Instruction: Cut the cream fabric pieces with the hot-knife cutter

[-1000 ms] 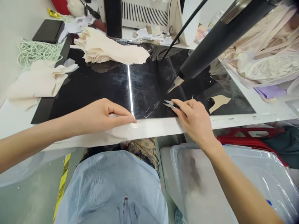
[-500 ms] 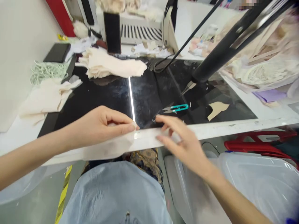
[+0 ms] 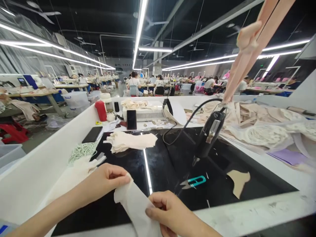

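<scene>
A white strip of thin fabric [image 3: 138, 205] hangs slanted between my hands over the table's near edge. My left hand [image 3: 111, 181] pinches its upper end between thumb and fingers. Further down, my right hand [image 3: 170, 210] is closed on its right edge, thumb on top. Beyond my right hand, teal thread snips [image 3: 197, 181] lie on the black tabletop [image 3: 170, 158]. A cream cut fabric piece [image 3: 239, 182] lies to their right. A stack of cream fabric pieces [image 3: 133, 141] is at the back, and more pale fabric [image 3: 71, 176] lies beside my left forearm.
A black corded tool [image 3: 208, 136] hangs by pink straps, its tip just above the table. Tangled green cord [image 3: 82, 153] and a dark flat case [image 3: 92, 134] are at left. Behind are an upright phone [image 3: 131, 119] and a vented white box [image 3: 150, 114]. Lace and fabric [image 3: 261, 131] heap at right.
My view has tilted up, showing the workshop beyond. My right hand, loose and apart from the fabric before, now grips it. The fabric is raised over the table; my left hand still pinches it.
</scene>
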The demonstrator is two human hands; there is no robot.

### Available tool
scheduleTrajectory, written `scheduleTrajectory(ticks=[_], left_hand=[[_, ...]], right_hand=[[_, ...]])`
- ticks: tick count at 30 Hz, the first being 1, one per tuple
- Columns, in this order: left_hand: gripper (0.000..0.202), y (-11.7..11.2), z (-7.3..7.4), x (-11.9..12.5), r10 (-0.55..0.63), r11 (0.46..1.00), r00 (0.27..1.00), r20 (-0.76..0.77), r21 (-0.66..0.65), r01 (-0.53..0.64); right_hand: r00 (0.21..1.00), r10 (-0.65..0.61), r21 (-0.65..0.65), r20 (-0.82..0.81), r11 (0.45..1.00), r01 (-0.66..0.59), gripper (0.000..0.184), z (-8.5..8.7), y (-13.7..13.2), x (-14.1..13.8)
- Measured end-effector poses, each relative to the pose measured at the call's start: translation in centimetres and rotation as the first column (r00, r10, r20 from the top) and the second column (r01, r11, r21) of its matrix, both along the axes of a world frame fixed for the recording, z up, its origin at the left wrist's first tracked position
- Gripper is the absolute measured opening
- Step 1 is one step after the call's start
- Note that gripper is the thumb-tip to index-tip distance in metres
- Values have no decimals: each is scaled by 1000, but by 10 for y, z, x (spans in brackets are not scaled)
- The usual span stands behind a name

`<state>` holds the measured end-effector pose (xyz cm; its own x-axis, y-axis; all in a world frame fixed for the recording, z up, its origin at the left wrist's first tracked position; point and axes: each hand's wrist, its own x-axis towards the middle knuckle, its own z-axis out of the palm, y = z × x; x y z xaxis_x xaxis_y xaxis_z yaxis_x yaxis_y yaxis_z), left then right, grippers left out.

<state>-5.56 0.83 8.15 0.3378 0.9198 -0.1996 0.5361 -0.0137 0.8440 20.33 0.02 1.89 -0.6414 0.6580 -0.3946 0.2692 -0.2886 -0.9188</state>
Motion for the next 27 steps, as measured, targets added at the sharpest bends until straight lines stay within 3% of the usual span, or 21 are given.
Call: scheduleTrajectory(ticks=[4,7,10,13,16,18,23,27], left_hand=[[38,21,13,-24,30,994,990,-138,109,-15],[44,49,34,-35,105,977,973,-206,206,-62],[44,84,57,-41,196,932,969,-150,335,-137],[47,117,66,-47,279,834,959,-49,508,-217],[44,135,49,-56,306,751,952,-23,621,-226],[40,139,27,-64,299,740,952,-60,645,-192],[33,135,-23,-76,223,787,955,-197,614,-57],[33,132,-32,-75,186,799,943,-274,601,17]], right_hand=[[995,-96,125,-16,987,97,26,4,34,-9],[970,-233,301,-64,923,241,29,12,70,-22],[920,-351,466,-174,794,391,36,23,114,-41],[852,-434,619,-294,592,515,39,32,158,-59],[825,-453,734,-338,422,532,36,28,191,-71],[849,-432,795,-305,375,477,35,18,202,-75],[918,-378,889,-118,371,267,37,-17,205,-70],[929,-371,918,-10,365,155,38,-29,202,-64]])
